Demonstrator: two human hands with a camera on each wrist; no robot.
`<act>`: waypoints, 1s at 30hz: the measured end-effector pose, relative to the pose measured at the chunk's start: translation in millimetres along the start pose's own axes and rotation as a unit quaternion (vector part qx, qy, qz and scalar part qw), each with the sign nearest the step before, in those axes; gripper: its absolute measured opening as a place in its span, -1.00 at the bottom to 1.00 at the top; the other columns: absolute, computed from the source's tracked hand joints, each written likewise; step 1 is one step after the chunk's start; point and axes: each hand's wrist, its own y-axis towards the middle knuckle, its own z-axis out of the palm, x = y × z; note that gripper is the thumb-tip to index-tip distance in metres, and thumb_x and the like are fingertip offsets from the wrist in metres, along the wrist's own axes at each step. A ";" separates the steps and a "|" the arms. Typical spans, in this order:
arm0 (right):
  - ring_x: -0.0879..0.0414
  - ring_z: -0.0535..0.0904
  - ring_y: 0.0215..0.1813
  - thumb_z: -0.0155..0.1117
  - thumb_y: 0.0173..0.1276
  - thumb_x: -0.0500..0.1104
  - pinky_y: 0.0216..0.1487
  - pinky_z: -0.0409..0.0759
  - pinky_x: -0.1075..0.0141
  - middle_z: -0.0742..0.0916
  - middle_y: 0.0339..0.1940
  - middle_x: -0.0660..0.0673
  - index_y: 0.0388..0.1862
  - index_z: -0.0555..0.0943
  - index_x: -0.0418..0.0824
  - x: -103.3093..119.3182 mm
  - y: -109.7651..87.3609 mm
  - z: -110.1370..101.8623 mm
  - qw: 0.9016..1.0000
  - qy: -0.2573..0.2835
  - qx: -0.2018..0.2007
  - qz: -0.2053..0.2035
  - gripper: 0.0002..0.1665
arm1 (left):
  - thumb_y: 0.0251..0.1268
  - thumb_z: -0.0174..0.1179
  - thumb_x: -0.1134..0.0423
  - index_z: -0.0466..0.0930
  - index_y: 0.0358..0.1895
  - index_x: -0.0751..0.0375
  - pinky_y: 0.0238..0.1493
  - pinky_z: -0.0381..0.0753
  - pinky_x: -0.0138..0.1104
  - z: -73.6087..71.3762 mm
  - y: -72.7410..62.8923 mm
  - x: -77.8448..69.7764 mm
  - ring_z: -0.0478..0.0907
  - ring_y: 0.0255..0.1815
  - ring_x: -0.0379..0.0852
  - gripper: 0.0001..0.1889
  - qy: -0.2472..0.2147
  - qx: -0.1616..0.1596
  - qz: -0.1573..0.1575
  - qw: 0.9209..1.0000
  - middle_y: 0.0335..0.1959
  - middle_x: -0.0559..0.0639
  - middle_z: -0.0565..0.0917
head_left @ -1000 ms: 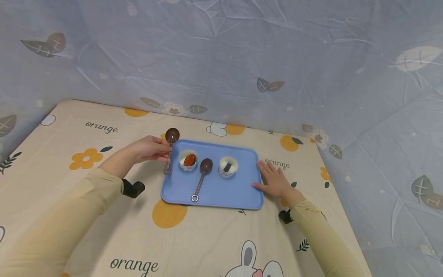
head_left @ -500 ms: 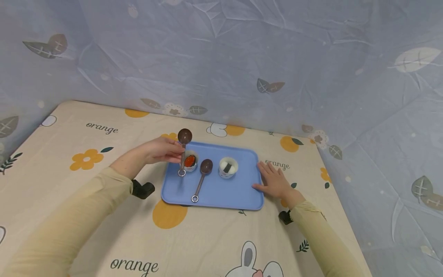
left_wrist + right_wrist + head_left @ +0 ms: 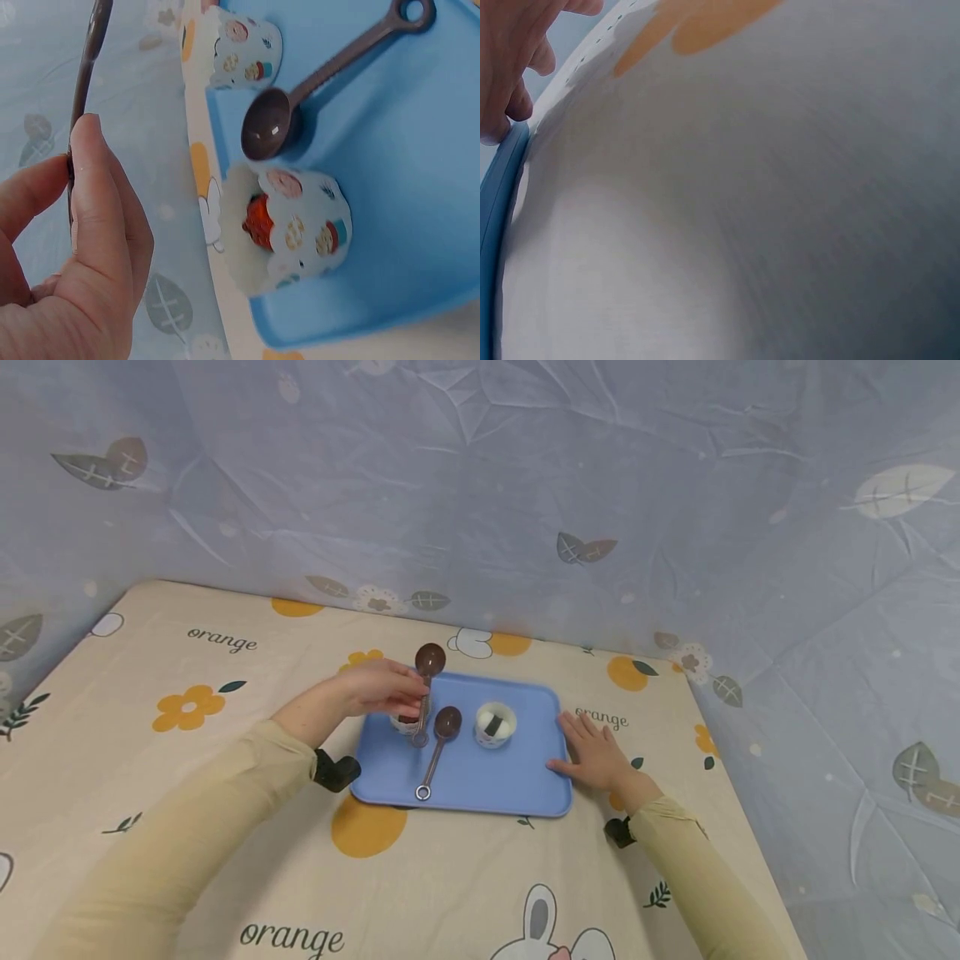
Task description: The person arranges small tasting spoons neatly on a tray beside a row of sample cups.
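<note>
My left hand (image 3: 386, 687) pinches the handle of a brown measuring spoon (image 3: 431, 661), held up over the left part of a blue tray (image 3: 495, 785). Under that hand, partly hidden by it in the head view, stands a patterned paper cup (image 3: 311, 232) with a red and black piece (image 3: 259, 222) inside. A second brown measuring spoon (image 3: 447, 722) lies on the tray, its ringed handle end toward me. Right of it is another paper cup (image 3: 493, 737) holding a white piece with a black strip (image 3: 492, 724). My right hand (image 3: 596, 752) rests on the tray's right rim, fingers straight.
The tray lies on a cream tablecloth (image 3: 420, 902) printed with oranges, flowers and a rabbit. Behind and to the right hangs a wrinkled blue-grey cloth (image 3: 487, 527) with leaf prints. Black wrist mounts (image 3: 336, 771) stick out below both forearms.
My left hand has carried its measuring spoon rightward, from the tray's left edge to over the left cup, which it now partly covers. The right hand has stayed put.
</note>
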 end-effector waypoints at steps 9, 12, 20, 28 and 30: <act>-0.22 -0.13 0.53 0.07 0.28 0.32 0.44 -0.16 -0.28 0.09 0.53 -0.17 0.51 -0.05 -0.15 -1.7 -0.5 0.1 1.000 -0.003 0.000 0.000 0.02 | 0.37 -0.01 0.39 0.38 -0.10 0.41 -0.21 0.68 -0.44 20.0 8.2 -7.8 0.58 -0.43 -0.26 -0.85 0.008 0.002 -0.002 1.000 -0.43 -0.02 0.54; -0.21 -0.14 0.53 0.04 0.30 0.31 0.44 -0.17 -0.28 0.09 0.53 -0.17 0.51 -0.05 -0.15 -3.4 -0.1 0.9 1.000 -0.002 -0.001 0.000 -0.01 | 0.36 -0.01 0.40 0.39 -0.10 0.41 -0.25 0.68 -0.45 26.2 11.6 -8.6 0.59 -0.46 -0.26 -0.86 0.004 0.003 -0.003 1.000 -0.45 -0.02 0.55; -0.21 -0.13 0.53 -0.03 0.38 0.24 0.44 -0.17 -0.29 0.10 0.53 -0.16 0.51 -0.04 -0.15 -4.9 -0.7 0.6 1.000 0.004 -0.003 -0.007 -0.11 | 0.32 0.01 0.45 0.39 -0.05 0.44 -0.35 0.67 -0.49 46.1 22.1 -9.5 0.55 -0.48 -0.26 -0.81 -0.025 -0.005 -0.008 1.000 -0.47 -0.01 0.53; -0.22 -0.13 0.53 -0.07 0.42 0.19 0.44 -0.18 -0.29 0.11 0.53 -0.17 0.50 -0.03 -0.17 -4.9 -0.8 0.5 1.000 0.012 -0.008 -0.012 -0.16 | 0.28 0.05 0.48 0.39 0.05 0.52 -0.30 0.68 -0.46 63.3 31.1 -8.7 0.57 -0.50 -0.27 -0.70 -0.019 -0.001 -0.007 1.000 -0.43 0.01 0.55; -0.22 -0.12 0.53 -0.09 0.44 0.17 0.44 -0.18 -0.29 0.11 0.53 -0.17 0.50 -0.03 -0.16 -5.5 -0.3 0.6 1.000 0.012 -0.008 -0.014 -0.19 | 0.27 0.05 0.48 0.39 0.06 0.53 -0.30 0.68 -0.46 67.1 32.8 -8.4 0.57 -0.52 -0.27 -0.69 -0.021 0.002 -0.006 1.000 -0.44 0.01 0.55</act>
